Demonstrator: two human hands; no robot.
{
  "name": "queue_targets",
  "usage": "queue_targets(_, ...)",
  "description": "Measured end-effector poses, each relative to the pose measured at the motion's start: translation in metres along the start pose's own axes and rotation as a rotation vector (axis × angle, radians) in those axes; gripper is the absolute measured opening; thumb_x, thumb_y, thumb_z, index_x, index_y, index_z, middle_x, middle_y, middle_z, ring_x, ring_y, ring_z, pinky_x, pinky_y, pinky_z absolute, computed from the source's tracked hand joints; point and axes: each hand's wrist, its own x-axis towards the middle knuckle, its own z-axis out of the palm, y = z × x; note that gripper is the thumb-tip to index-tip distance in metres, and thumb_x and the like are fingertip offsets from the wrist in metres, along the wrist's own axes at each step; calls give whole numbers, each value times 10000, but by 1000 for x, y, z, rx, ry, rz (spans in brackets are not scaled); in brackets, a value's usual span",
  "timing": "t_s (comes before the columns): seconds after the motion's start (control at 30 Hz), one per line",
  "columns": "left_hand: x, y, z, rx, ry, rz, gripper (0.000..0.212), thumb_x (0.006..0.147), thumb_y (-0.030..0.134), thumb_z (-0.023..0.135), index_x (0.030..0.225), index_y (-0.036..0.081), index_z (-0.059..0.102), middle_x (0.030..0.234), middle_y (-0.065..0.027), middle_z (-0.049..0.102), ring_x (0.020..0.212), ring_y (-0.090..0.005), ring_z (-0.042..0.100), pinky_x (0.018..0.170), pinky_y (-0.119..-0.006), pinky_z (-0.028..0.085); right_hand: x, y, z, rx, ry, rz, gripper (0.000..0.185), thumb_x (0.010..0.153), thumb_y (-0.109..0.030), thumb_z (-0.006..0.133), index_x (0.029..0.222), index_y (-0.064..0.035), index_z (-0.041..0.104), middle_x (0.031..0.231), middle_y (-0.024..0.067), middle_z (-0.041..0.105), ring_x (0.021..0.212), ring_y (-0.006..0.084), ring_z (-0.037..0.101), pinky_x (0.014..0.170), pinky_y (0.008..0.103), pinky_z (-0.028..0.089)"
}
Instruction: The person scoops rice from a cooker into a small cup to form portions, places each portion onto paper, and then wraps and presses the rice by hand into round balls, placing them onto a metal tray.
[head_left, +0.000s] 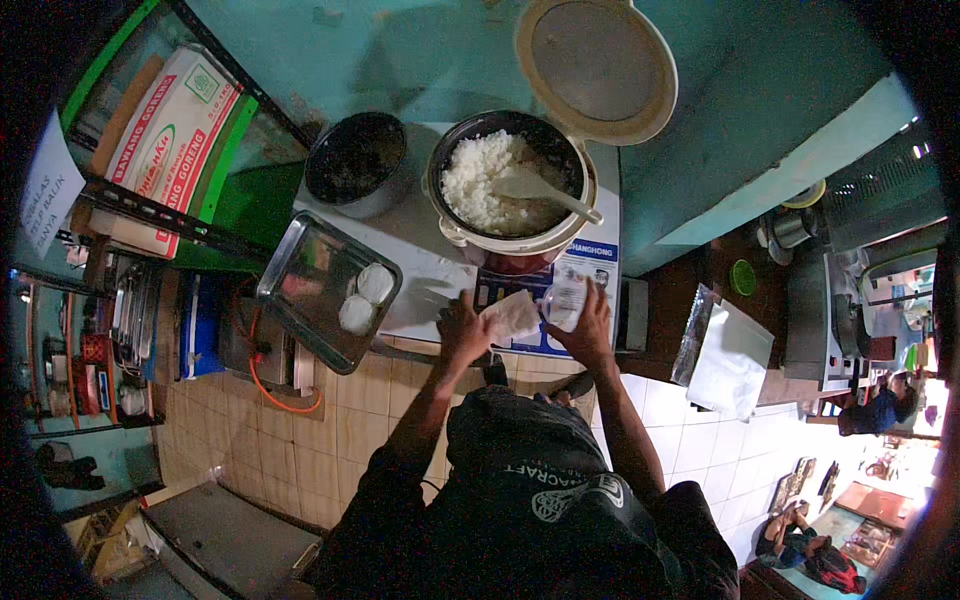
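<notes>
My left hand grips a thin, pale, crumpled sheet or bag over the table's front edge. In my right hand is a clear plastic cup or small tub, held on its side close to the pale sheet. Just beyond both hands stands a rice cooker pot with cooked white rice, a pale rice paddle resting in it. Its round lid is raised behind. On the left, a steel tray holds several round white pieces.
A dark-bottomed pot stands left of the cooker. Shelving with a large printed bag rises at the left. A stack of clear plastic bags lies at the right counter's edge. Other people are far off at the lower right.
</notes>
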Motion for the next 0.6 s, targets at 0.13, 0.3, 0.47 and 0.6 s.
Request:
queue_targets(0.13, -6, 20, 7, 85, -253, -46, 589, 784, 343, 650, 1198, 7, 399, 946, -207, 572, 936, -367, 547, 737, -511, 419, 20, 12, 23, 90, -97, -77, 1099, 608, -366, 798, 1408, 16, 148, 1353, 274, 299, 1261, 451, 287, 1028, 495, 293)
queue_targets(0.3, -34, 13, 51, -848, -112, -90, 419, 890, 269, 543, 1225, 33, 452, 1104, -142, 572, 1046, -299, 534, 862, -436, 426, 7, -20, 10, 401, -329, -404, 1075, 620, -242, 824, 1386, 11, 114, 1342, 227, 314, 1216, 362, 403, 992, 430, 384)
queue_targets(0.47, -31, 15, 24, -2070, -251, -256, 444, 974, 321, 357, 1278, 6, 432, 1200, -121, 542, 1140, -246, 490, 970, -386, 388, 20, -27, 13, 560, -500, -468, 1019, 651, -257, 809, 1388, -11, 149, 1259, 192, 404, 1117, 314, 508, 948, 407, 427)
queue_targets(0.6, -39, 4, 3, -2595, -582, -196, 483, 946, 346, 388, 1281, -1, 420, 1230, -120, 521, 1144, -259, 486, 948, -395, 403, 14, -56, -1, 475, -388, -463, 932, 650, -304, 809, 1341, 4, 264, 1216, 199, 428, 1108, 308, 493, 922, 401, 431)
